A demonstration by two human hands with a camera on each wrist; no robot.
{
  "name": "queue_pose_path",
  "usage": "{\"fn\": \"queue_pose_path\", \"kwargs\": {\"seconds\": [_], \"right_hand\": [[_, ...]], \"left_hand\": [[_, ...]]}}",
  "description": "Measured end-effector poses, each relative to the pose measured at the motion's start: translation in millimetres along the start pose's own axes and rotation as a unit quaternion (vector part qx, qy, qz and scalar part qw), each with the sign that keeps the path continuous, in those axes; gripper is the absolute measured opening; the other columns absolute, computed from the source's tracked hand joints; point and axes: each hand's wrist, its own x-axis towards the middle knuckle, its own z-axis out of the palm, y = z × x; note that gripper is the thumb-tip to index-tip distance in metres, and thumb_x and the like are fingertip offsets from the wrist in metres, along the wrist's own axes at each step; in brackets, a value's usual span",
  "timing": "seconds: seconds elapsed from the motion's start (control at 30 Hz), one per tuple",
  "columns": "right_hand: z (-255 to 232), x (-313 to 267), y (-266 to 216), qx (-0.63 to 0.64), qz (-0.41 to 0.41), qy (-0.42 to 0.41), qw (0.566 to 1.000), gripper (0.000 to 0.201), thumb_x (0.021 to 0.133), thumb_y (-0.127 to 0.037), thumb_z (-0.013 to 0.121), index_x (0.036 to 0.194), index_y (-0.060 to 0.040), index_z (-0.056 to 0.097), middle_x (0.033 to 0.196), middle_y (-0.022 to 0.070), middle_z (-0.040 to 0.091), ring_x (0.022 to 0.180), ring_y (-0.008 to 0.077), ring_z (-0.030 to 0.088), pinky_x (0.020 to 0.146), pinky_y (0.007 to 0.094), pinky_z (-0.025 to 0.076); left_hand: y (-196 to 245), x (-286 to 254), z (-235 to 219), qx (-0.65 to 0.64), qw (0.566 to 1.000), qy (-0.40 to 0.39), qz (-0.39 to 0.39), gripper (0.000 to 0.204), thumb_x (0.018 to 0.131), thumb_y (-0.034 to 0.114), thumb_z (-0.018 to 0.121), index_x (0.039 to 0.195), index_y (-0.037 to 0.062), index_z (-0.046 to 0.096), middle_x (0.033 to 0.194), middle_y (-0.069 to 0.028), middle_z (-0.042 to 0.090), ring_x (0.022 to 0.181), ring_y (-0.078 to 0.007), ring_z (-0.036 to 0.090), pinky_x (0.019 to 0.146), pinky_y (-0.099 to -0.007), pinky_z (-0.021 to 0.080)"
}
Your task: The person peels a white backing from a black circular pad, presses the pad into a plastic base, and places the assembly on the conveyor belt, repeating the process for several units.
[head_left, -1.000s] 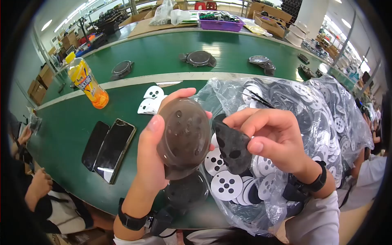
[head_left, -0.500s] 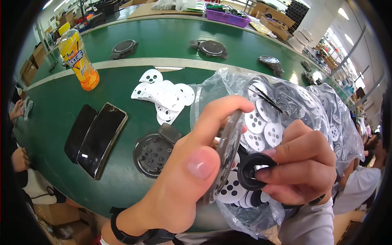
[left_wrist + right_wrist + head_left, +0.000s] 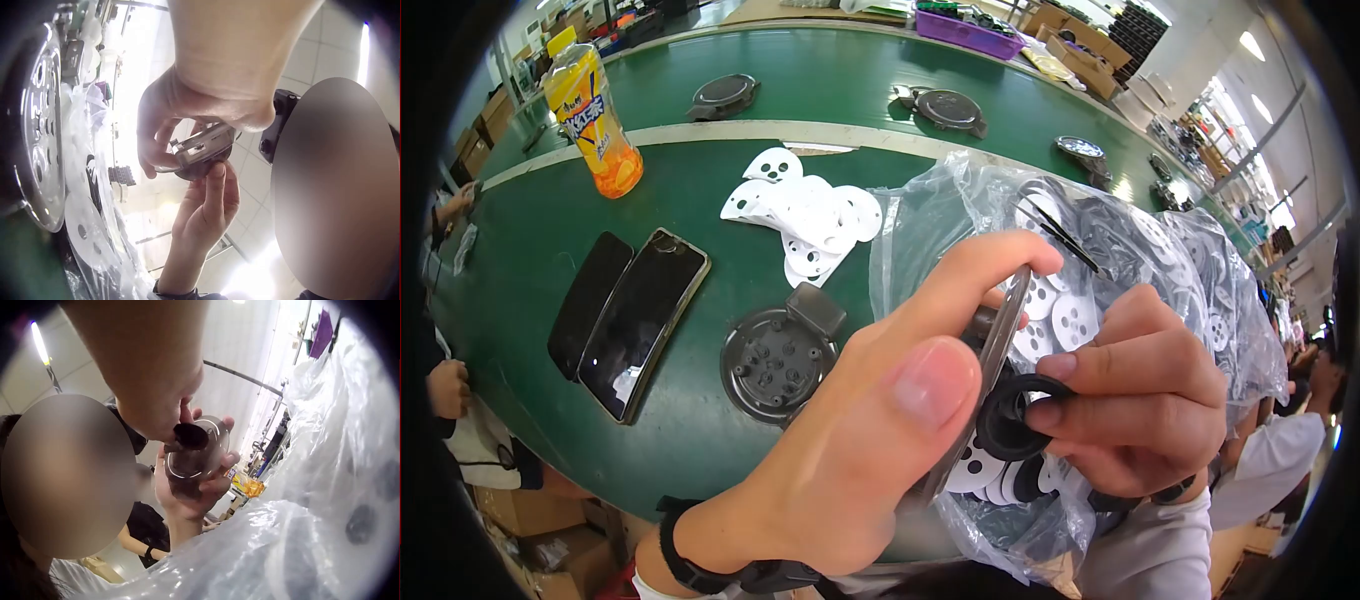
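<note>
Edge-on in the head view, a dark translucent round casing point(image 3: 985, 375) is gripped by the left hand point(image 3: 850, 430), thumb on the near side and fingers around the rim. The right hand point(image 3: 1145, 400) pinches a bent black sheet point(image 3: 1010, 420), curled into a ring shape beside the casing. In the right wrist view the dark sheet point(image 3: 191, 436) lies over part of the casing's face point(image 3: 194, 464); whether they touch is unclear. A second casing point(image 3: 775, 362) with small posts inside lies on the green table point(image 3: 670, 440) left of the left hand.
White discs with holes lie in a clear plastic bag point(image 3: 920, 220) on the right, with black tweezers point(image 3: 1065, 240) on top. White cut pieces point(image 3: 805, 215), two phones point(image 3: 645, 325) and a drink bottle point(image 3: 593, 115) stand or lie leftward. More casings point(image 3: 948, 110) lie on the far surface.
The left hand turned the casing from face-on to edge-on, baring the white pieces and second casing. The right hand's black sheet went from hanging loosely to bent round; both hands lately shifted slightly.
</note>
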Motion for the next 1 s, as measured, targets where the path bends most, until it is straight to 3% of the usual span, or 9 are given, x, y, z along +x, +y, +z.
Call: {"fn": "queue_pose_path", "kwargs": {"seconds": [0.27,0.43,0.57,0.63,0.7,0.73,0.8,1.0], "right_hand": [[-3.0,-0.9,-1.2,-0.034,0.000,-0.017,0.999,0.016,0.065,-0.015,0.074,0.075,-0.0056,0.068,0.086,0.0066,0.062,0.057,0.0155,0.046,0.052,0.0280,0.032],[0.9,-3.9,-2.6,-0.081,-0.042,0.009,0.996,0.018,0.061,-0.016,0.075,0.074,-0.0055,0.068,0.084,0.0068,0.062,0.053,0.0152,0.045,0.046,0.0268,0.031],[3.2,2.3,-9.6,-0.033,0.007,0.051,0.998,0.019,0.061,-0.018,0.075,0.073,-0.0059,0.068,0.083,0.0073,0.062,0.053,0.0152,0.045,0.045,0.0264,0.030],[-5.6,7.2,-15.9,-0.078,0.041,-0.038,0.995,0.023,0.059,-0.021,0.076,0.074,-0.0061,0.068,0.083,0.0079,0.061,0.055,0.0156,0.047,0.046,0.0266,0.031],[-4.8,7.4,-17.8,-0.095,0.052,-0.034,0.994,0.026,0.057,-0.023,0.077,0.075,-0.0062,0.068,0.083,0.0079,0.061,0.056,0.0161,0.048,0.047,0.0266,0.032],[-3.7,7.7,-18.6,-0.113,0.061,-0.032,0.991,0.029,0.055,-0.024,0.078,0.076,-0.0063,0.068,0.083,0.0080,0.061,0.058,0.0167,0.050,0.047,0.0265,0.032],[0.5,9.2,-19.7,-0.118,0.071,-0.021,0.990,0.031,0.053,-0.024,0.079,0.076,-0.0062,0.068,0.084,0.0081,0.061,0.060,0.0170,0.052,0.048,0.0268,0.034],[-2.1,10.9,-17.8,-0.095,0.092,-0.023,0.991,0.037,0.048,-0.022,0.081,0.078,-0.0060,0.068,0.084,0.0084,0.062,0.063,0.0176,0.054,0.050,0.0273,0.037]], "left_hand": [[-1.9,1.3,2.5,0.007,1.000,0.005,-0.001,0.093,0.071,0.071,0.023,0.121,-0.0056,0.040,0.108,-0.0190,0.049,0.101,-0.0258,0.049,0.090,-0.0350,0.036],[-4.1,2.7,5.4,0.016,1.000,0.006,-0.006,0.093,0.071,0.071,0.024,0.121,-0.0057,0.040,0.106,-0.0197,0.050,0.099,-0.0256,0.050,0.089,-0.0344,0.037],[-5.0,2.9,7.5,0.027,1.000,0.007,-0.009,0.094,0.070,0.072,0.025,0.120,-0.0057,0.041,0.104,-0.0203,0.051,0.097,-0.0255,0.051,0.088,-0.0340,0.037],[-8.4,3.4,9.0,0.031,0.999,0.006,-0.012,0.094,0.070,0.072,0.025,0.120,-0.0057,0.041,0.104,-0.0204,0.052,0.097,-0.0255,0.051,0.088,-0.0339,0.037],[-16.8,5.5,11.4,-0.134,0.990,0.000,0.040,0.094,0.070,0.071,0.027,0.120,-0.0078,0.041,0.104,-0.0216,0.052,0.095,-0.0242,0.052,0.087,-0.0323,0.037],[-14.9,5.1,11.5,-0.133,0.990,0.000,0.038,0.094,0.070,0.071,0.027,0.120,-0.0078,0.041,0.104,-0.0216,0.052,0.095,-0.0242,0.052,0.087,-0.0323,0.037],[-7.4,5.6,11.8,0.003,1.000,0.012,0.005,0.094,0.070,0.070,0.029,0.119,-0.0101,0.040,0.105,-0.0211,0.054,0.093,-0.0232,0.052,0.086,-0.0310,0.037],[-8.4,5.1,12.8,0.013,1.000,0.024,-0.002,0.094,0.070,0.070,0.030,0.119,-0.0105,0.040,0.104,-0.0183,0.055,0.096,-0.0229,0.052,0.088,-0.0302,0.036]]}}
